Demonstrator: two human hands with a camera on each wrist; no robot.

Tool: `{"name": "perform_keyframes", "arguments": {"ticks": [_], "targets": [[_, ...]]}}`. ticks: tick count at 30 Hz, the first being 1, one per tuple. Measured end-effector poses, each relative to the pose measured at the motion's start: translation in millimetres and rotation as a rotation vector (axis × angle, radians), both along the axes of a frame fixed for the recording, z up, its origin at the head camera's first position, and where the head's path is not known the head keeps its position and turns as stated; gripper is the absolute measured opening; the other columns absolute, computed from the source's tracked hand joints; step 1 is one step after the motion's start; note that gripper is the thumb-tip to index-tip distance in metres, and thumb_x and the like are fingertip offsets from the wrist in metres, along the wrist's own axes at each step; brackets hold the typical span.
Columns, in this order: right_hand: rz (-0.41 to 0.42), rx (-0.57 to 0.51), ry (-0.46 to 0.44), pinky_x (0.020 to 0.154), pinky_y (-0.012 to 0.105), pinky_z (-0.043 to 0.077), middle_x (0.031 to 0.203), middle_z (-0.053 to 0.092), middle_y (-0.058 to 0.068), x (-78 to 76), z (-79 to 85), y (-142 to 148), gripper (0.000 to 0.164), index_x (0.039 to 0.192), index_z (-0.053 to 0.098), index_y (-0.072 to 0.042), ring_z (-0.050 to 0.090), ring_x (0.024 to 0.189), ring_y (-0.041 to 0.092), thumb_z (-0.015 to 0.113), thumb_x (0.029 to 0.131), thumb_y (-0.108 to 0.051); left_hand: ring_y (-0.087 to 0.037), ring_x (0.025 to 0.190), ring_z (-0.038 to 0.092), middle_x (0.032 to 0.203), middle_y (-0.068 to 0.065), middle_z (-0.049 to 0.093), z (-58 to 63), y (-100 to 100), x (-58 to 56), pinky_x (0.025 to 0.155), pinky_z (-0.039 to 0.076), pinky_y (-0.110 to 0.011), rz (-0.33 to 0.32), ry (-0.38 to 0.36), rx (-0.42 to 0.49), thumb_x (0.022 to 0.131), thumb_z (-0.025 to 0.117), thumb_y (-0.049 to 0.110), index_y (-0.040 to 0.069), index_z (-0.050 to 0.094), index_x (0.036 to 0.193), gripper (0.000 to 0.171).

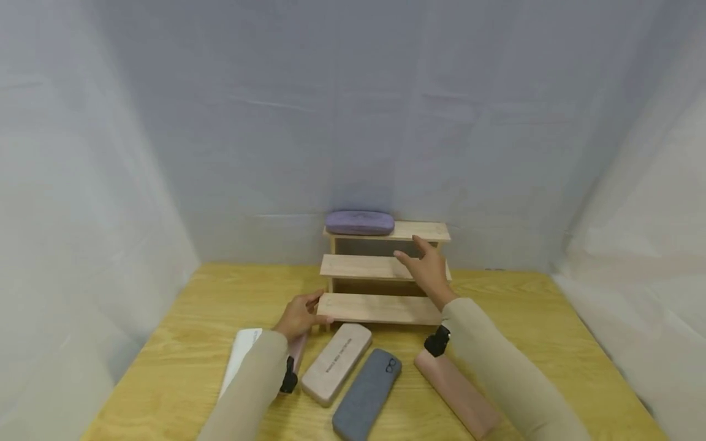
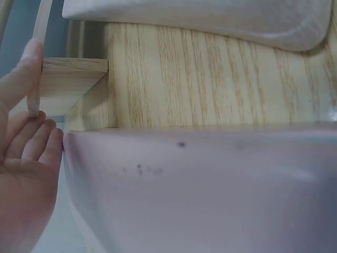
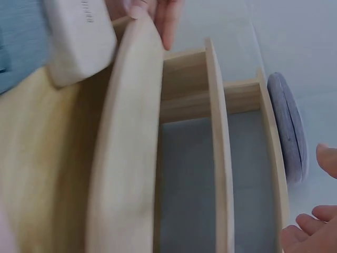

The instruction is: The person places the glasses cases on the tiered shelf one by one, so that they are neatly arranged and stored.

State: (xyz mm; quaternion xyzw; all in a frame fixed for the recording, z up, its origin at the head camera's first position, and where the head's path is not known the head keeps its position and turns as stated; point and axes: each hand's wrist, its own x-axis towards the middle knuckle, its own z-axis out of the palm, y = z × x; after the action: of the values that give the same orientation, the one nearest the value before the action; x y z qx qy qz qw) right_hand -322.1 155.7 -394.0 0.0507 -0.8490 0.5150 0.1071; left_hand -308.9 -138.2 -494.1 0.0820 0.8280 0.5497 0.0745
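Shelf (image 1: 364, 267) of pale wood with three boards stands far on the table (image 1: 513, 349); a purple case (image 1: 360, 223) lies on the left part of its top board; the left hand (image 1: 298, 317) grips the left end of the lowest board (image 1: 380, 308) between thumb and fingers; the right hand (image 1: 427, 272) is released, with thumb and fingers spread, near the right part of the top board; whether it touches the wood, I cannot tell; at the near side lie, from left to right, a white object (image 1: 241, 350) partly behind the left sleeve (image 1: 248, 389), a mauve case (image 1: 298, 350), a beige case (image 1: 337, 363) with printed letters, a blue-grey case (image 1: 366, 395) and a pink case (image 1: 458, 392).
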Motion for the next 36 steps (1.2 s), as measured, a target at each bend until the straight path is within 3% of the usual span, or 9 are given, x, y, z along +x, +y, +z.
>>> {"name": "perform_keyframes", "arguments": {"ticks": [6,18,28,33,36], "targets": [[0.019,0.014,-0.021,0.106,0.050,0.041,0.150,0.039,0.015,32.9,-18.4,29,0.069,0.146,0.039,-0.004,0.042,0.133,0.036,0.067,0.090,-0.035,-0.036,0.135,0.038,0.148,-0.018,0.039,0.2,1,-0.3,0.105,0.043,-0.044,-0.003,-0.006,0.009,0.076,0.080,0.006,-0.002,0.040,0.143,0.079],[-0.020,0.105,-0.063,0.107,0.054,0.038,0.145,0.041,0.023,105.3,-59.3,85,0.067,0.143,0.039,0.003,0.038,0.133,0.042,0.067,0.091,-0.028,-0.036,0.133,0.040,0.146,-0.020,0.040,5.8,-3,0.3,0.106,0.042,-0.044,0.006,0.009,-0.009,0.077,0.078,0.003,-0.003,0.040,0.143,0.077],[-0.036,0.071,-0.218,0.104,0.050,0.042,0.141,0.046,0.025,163.0,-86.9,101,0.066,0.142,0.039,0.006,0.042,0.131,0.042,0.066,0.092,-0.027,-0.038,0.133,0.040,0.146,-0.021,0.040,5.4,-5,-0.6,0.106,0.041,-0.045,0.001,0.018,-0.030,0.077,0.079,0.007,-0.004,0.039,0.143,0.078],[-0.008,-0.027,-0.393,0.104,0.053,0.042,0.142,0.043,0.027,182.1,-100.1,101,0.069,0.142,0.039,0.006,0.042,0.129,0.045,0.069,0.089,-0.026,-0.038,0.133,0.041,0.146,-0.019,0.040,4.7,-6,-1.4,0.105,0.042,-0.045,-0.003,0.017,-0.040,0.077,0.079,0.010,-0.002,0.039,0.144,0.079],[0.015,-0.003,-0.448,0.099,0.045,0.048,0.140,0.045,0.028,189.5,-107.8,102,0.071,0.141,0.040,0.007,0.048,0.125,0.043,0.069,0.088,-0.029,-0.038,0.132,0.041,0.146,-0.019,0.040,3.4,-6,-2.3,0.105,0.042,-0.045,-0.007,0.017,-0.044,0.076,0.080,0.012,-0.001,0.039,0.144,0.080]]}}
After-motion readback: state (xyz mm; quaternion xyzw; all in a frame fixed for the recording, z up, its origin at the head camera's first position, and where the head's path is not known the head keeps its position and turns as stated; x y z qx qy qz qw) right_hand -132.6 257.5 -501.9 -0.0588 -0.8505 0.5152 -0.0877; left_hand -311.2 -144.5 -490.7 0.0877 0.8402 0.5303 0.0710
